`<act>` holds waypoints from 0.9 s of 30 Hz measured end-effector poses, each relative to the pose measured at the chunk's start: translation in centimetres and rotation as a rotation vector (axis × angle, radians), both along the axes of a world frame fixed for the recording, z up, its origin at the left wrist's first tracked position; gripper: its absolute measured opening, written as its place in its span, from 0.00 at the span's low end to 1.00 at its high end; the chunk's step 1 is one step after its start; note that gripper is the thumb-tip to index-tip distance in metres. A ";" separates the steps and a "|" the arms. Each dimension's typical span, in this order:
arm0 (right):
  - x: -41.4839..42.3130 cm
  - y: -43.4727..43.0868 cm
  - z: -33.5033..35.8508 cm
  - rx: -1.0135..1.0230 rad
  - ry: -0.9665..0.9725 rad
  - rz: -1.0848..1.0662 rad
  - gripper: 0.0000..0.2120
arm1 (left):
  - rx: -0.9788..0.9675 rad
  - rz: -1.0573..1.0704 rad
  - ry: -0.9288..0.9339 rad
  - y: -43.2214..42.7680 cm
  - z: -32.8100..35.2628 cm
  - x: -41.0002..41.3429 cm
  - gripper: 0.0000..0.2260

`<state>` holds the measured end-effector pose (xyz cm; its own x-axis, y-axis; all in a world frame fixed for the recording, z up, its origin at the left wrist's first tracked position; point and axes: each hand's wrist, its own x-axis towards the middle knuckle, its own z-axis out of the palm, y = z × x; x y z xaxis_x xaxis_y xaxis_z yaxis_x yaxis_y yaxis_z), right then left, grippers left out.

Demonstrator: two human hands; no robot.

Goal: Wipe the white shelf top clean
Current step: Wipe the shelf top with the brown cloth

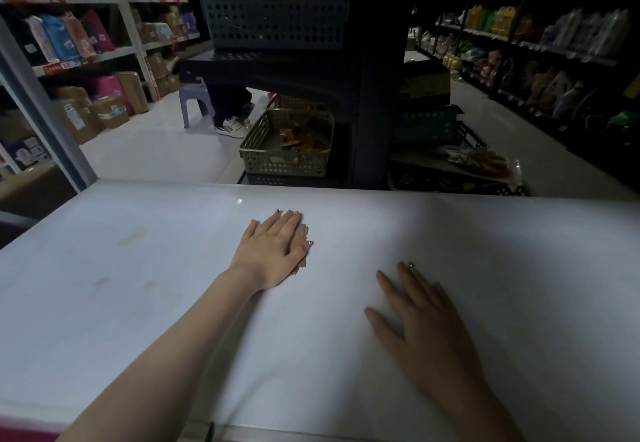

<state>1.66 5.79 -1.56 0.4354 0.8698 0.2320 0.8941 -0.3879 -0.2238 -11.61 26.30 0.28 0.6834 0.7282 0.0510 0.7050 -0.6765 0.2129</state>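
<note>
The white shelf top (138, 320) fills the lower half of the head view, with faint yellowish smudges (133, 236) on its left part. My left hand (273, 251) lies flat near the middle of the top, fingers straight, pressing down on a small brownish cloth or wipe (303, 246) that peeks out along the hand's right side. My right hand (426, 334) rests flat on the surface to the right and nearer to me, fingers spread, holding nothing.
Beyond the far edge stand a dark rack with a grey perforated basket (277, 22), an olive basket of goods (287, 143) and a purple stool (195, 102). A person's legs and sneakers (230, 126) are in the aisle. Stocked shelves line both sides.
</note>
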 end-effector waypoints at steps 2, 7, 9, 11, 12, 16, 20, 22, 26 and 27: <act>-0.1 0.0 0.6 -0.003 0.013 0.032 0.37 | -0.002 -0.001 0.001 -0.6 -0.1 -0.5 0.25; -0.2 -0.4 1.3 -0.085 0.053 0.039 0.44 | 0.003 -0.001 -0.004 -1.8 -0.2 -1.6 0.35; -0.3 -0.4 1.5 -0.103 0.059 0.040 0.44 | 0.021 -0.002 -0.009 -2.3 -0.3 -2.1 0.38; -0.4 -0.5 1.6 -0.122 0.063 0.044 0.45 | 0.026 0.000 -0.011 -2.8 -0.3 -2.5 0.39; -0.5 -0.5 1.8 -0.123 0.072 0.045 0.45 | 0.026 0.000 -0.012 -3.1 -0.2 -2.8 0.40; -0.6 -0.6 1.8 -0.132 0.084 0.038 0.38 | 0.020 0.004 -0.022 -4.1 -0.3 -3.7 0.41; -0.7 -0.6 2.0 -0.139 0.094 0.041 0.35 | 0.043 0.002 -0.020 -5.4 -0.3 -4.7 0.41; -0.7 -0.6 2.0 -0.151 0.090 0.046 0.34 | 0.053 -0.007 -0.009 -6.0 -0.3 -5.4 0.41; -0.9 -0.8 2.2 -0.187 0.090 0.051 0.32 | 0.072 -0.023 0.005 -7.2 -0.3 -6.8 0.40; -0.9 -0.7 2.3 -0.205 0.092 0.048 0.31 | 0.074 -0.030 0.009 -7.5 -0.3 -7.1 0.40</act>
<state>0.76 5.05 0.79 0.4037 0.9148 0.0096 0.8921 -0.3913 -0.2258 -18.73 18.84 -0.03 0.7054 0.7020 0.0979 0.6859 -0.7109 0.1555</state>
